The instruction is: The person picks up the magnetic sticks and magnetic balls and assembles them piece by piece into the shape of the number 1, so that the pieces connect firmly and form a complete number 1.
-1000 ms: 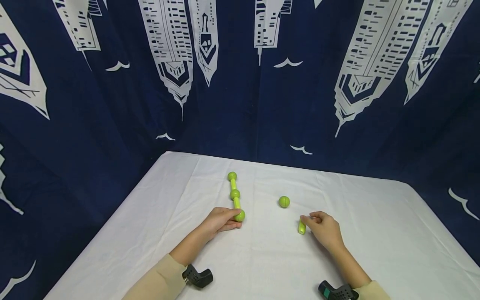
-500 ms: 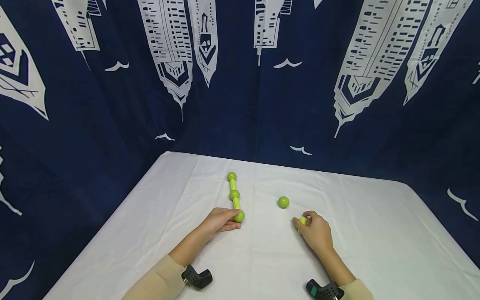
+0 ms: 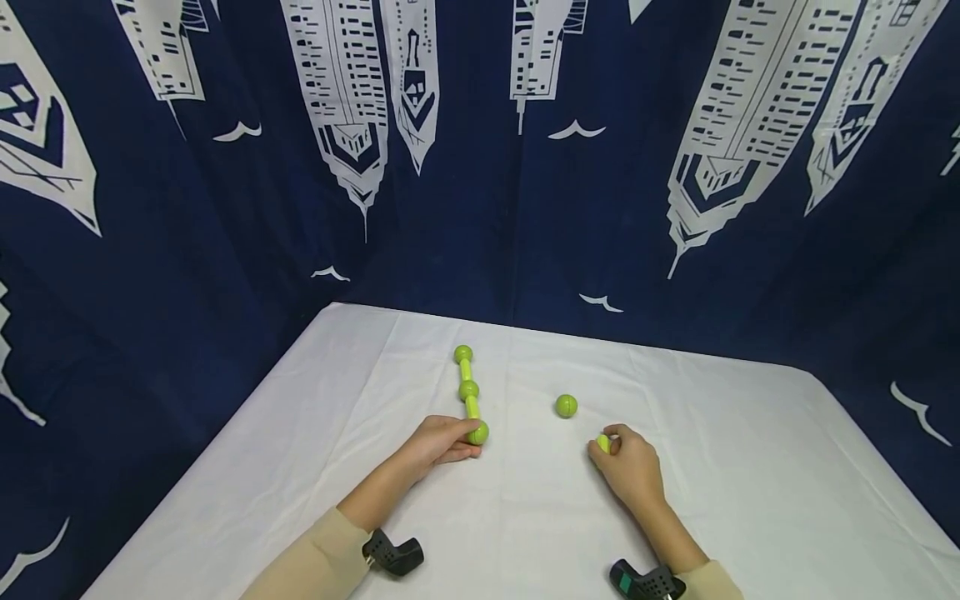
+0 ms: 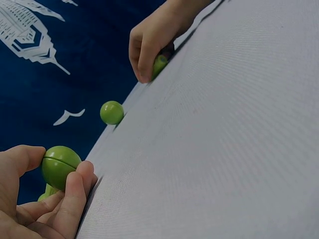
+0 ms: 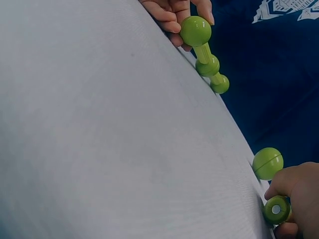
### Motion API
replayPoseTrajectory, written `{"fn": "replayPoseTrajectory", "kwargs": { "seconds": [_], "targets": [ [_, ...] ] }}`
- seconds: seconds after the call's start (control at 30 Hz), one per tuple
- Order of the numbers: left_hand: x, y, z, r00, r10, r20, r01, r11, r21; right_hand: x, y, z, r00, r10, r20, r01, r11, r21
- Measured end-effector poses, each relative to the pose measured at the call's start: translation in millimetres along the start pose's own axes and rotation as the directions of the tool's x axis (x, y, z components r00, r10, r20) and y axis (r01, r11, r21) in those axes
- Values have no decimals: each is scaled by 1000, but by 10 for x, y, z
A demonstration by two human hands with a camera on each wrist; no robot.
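On the white-covered table, three green balls joined by two lighter green rods form a chain (image 3: 468,389) pointing away from me. My left hand (image 3: 442,439) pinches the nearest ball (image 4: 60,168) between thumb and fingers, and the left wrist view shows a seam round it. To the right, my right hand (image 3: 633,468) grips a short loose green rod (image 3: 603,442) at table level, fingers hiding much of it. In the right wrist view the end of this rod (image 5: 277,209) shows a pale round spot. A loose green ball (image 3: 566,406) lies just beyond that hand.
A white cloth (image 3: 525,517) covers the table. Behind its far edge hangs a dark blue curtain (image 3: 480,250) with white building and bird prints. Black wrist devices (image 3: 397,554) sit below both hands, beside beige sleeves.
My right hand has shifted left and its thumb and fingers have closed round the short rod. My left hand and the chain have stayed in place.
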State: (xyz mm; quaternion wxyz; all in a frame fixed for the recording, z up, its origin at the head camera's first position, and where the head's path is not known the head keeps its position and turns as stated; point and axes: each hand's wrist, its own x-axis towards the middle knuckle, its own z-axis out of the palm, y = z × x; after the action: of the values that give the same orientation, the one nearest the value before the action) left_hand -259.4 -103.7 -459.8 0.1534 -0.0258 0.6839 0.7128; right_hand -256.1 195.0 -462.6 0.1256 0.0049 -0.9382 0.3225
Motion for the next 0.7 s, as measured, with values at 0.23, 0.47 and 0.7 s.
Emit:
{"fn": "replayPoseTrajectory", "kwargs": {
  "seconds": [0.23, 0.47, 0.7],
  "targets": [
    [-9, 1, -8, 1000, 6, -8, -6, 1000, 0, -3, -9, 21, 999, -29, -36, 29, 1000, -3],
    [-31, 45, 8, 1000, 8, -4, -8, 1000, 8, 1, -14, 5, 999, -34, -33, 34, 999, -4],
    [-28, 10, 24, 1000, 6, -12, -6, 1000, 7, -23, -58, 19, 996, -15, -82, 23, 996, 91]
  ]
}}
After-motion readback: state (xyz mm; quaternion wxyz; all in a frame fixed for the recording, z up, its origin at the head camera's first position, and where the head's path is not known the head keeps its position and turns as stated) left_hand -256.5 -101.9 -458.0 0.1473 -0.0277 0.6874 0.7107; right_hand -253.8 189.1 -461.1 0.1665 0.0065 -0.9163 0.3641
